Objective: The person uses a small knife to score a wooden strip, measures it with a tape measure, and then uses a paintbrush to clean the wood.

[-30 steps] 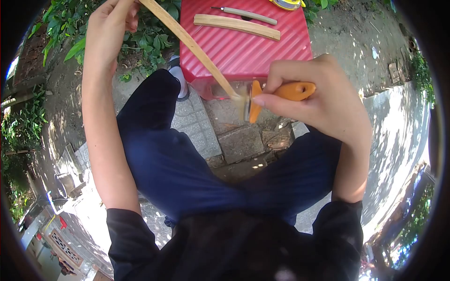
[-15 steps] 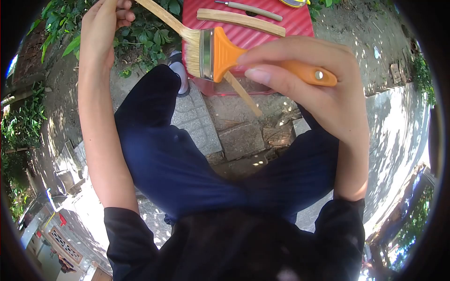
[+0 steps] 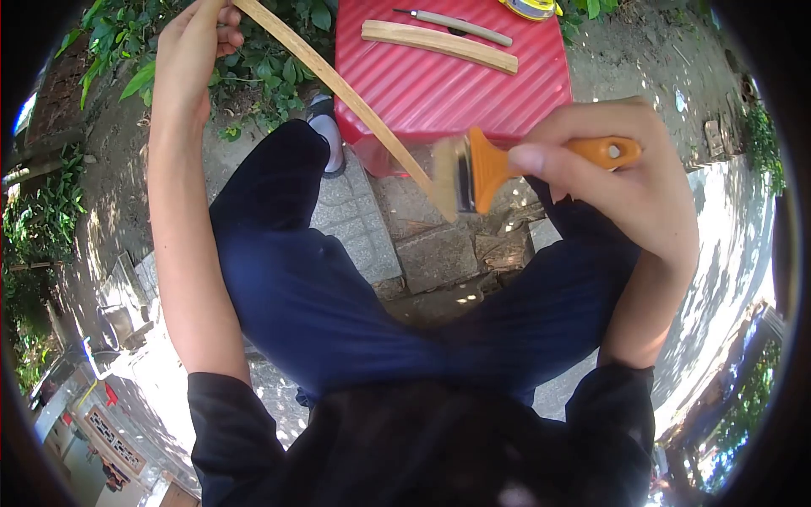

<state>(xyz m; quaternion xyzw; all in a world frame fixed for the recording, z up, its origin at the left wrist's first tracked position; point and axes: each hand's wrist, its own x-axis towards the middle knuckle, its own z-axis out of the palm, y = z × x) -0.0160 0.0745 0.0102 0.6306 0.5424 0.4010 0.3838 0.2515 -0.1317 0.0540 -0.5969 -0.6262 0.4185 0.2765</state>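
Note:
A long thin wooden strip slants down from the upper left, its upper end held in my left hand, which is partly cut off by the frame's top edge. My right hand is closed round the orange handle of a flat paintbrush. The brush's pale bristles point left and lie at the strip's lower end; they are slightly blurred. Beyond, on a red ridged table, rest a thicker curved wooden piece and a thin grey tool with a dark tip.
A yellow tape measure sits at the table's far edge. Green leafy plants grow at the upper left. Between my legs are stone slabs on the ground, and my shod foot stands left of the table.
My right hand and the brush have moved right and down, from the strip's middle to its lower end. My left hand has shifted slightly, still holding the strip.

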